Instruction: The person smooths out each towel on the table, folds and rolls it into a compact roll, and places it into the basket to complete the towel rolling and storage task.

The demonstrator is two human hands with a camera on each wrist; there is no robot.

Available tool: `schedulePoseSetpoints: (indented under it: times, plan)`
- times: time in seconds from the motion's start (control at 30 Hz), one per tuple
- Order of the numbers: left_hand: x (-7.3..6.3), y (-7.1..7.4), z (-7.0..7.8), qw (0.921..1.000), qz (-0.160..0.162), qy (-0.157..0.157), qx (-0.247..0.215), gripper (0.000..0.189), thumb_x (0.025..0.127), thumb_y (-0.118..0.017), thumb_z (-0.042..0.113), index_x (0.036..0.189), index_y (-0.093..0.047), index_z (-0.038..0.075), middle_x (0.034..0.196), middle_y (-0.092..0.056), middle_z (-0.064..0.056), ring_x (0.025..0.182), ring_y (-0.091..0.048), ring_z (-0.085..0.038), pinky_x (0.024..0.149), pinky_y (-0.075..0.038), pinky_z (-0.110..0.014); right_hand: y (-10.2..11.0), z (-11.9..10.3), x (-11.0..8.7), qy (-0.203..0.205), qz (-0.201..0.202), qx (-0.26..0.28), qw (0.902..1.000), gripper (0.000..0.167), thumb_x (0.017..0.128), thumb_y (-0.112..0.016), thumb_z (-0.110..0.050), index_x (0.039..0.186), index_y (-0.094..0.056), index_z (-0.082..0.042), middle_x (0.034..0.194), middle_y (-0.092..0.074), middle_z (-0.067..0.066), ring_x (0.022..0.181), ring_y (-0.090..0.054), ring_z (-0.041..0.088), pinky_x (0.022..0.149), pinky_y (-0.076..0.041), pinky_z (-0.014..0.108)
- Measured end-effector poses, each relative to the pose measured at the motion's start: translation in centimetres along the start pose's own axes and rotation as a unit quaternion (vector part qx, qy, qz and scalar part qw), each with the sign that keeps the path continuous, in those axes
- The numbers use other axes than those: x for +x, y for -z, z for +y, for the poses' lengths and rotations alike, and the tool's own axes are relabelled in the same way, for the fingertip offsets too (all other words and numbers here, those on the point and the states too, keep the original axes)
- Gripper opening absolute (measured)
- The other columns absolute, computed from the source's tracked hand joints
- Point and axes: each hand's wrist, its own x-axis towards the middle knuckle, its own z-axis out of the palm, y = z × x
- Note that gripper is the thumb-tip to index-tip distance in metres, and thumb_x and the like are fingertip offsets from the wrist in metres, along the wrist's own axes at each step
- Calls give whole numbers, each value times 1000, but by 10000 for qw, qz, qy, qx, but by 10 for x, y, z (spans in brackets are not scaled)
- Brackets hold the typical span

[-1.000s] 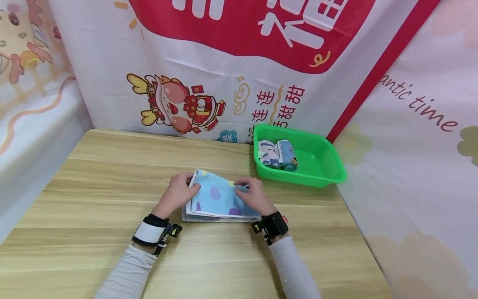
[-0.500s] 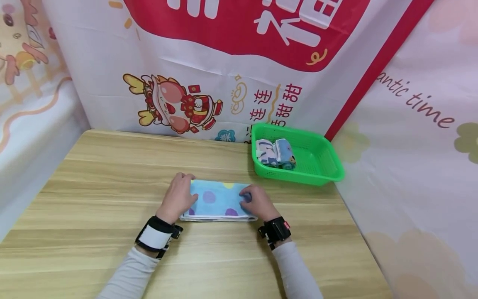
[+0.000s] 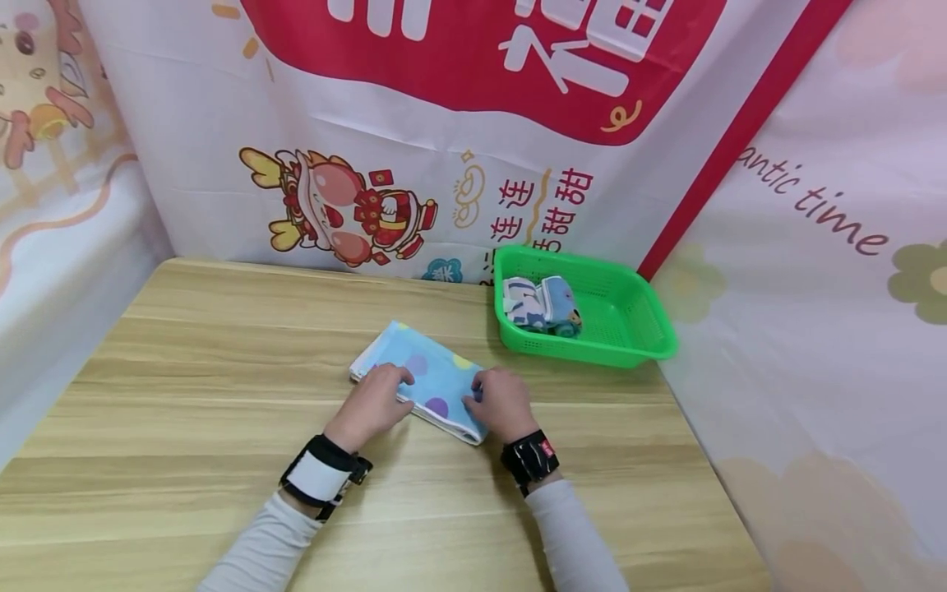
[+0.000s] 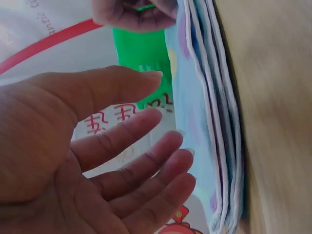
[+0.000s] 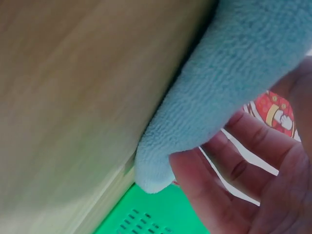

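Note:
A folded light-blue towel (image 3: 432, 374) with purple and yellow dots and white edging lies at a slant on the wooden table. My left hand (image 3: 376, 403) hovers at its near left edge. Its fingers are apart and relaxed, with nothing between them, in the left wrist view, where the stacked layers of the towel (image 4: 195, 117) show. At the towel's right end is my right hand (image 3: 505, 404), thumb and fingers curved over that end. Up close in the right wrist view, fingertips (image 5: 187, 168) press into the rounded terry fold (image 5: 195, 107).
A green plastic basket (image 3: 629, 353) stands at the back right of the table (image 3: 222, 460), against the printed cloth backdrop. Rolled or folded cloths (image 3: 543, 304) sit in its left part. Another printed cloth (image 3: 814, 345) hangs along the right side.
The towel has been flattened, then turned clockwise, its right end coming nearer. My left hand has come off the left end toward the near edge; my right hand stays at the right end.

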Motion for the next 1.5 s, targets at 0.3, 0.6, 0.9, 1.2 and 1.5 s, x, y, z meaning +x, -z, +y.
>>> schedulePoseSetpoints:
  times: [0.3,0.6,0.9,1.2,1.5]
  plan:
    - [0,-20,14,9981,-70,-558,267,29,88,-76,12,111,-70,-7,107,-67,-21,102,-64,-35,91,-54,-48,-7,-25,-1,431,231,-127,9987,39,84,-80,-41,60,-61,-18,55,-49,-9,49,-44,10,46,-33,25]
    - [2,-18,-6,9927,-336,-649,962,37,93,-69,11,121,-64,-12,130,-60,-32,122,-56,-46,106,-46,-54,-10,-60,-17,1075,-45,424,9933,43,88,-76,-37,53,-57,-20,48,-42,-13,42,-38,2,40,-30,19]
    - [6,-1,-20,9904,-925,-642,806,38,97,-65,12,130,-61,-9,142,-52,-32,136,-47,-46,113,-39,-56,2,-74,-31,1523,-845,1208,9773,16,90,-78,-28,81,-78,-14,66,-63,-10,58,-52,-3,53,-44,13]
    - [3,14,3,9895,-923,-637,911,11,95,-71,15,90,-71,5,82,-63,-4,73,-59,-17,65,-51,-34,10,-72,-35,1815,-837,456,9788,27,77,-84,-11,104,-80,-10,100,-77,-2,93,-70,7,82,-56,21]
    - [-8,15,22,9821,-1530,-792,756,31,91,-63,5,63,-52,10,61,-41,4,54,-40,-12,51,-35,-26,13,-68,-16,1729,-1230,841,9736,17,84,-69,1,86,-75,-14,73,-57,-8,64,-46,5,56,-39,17]
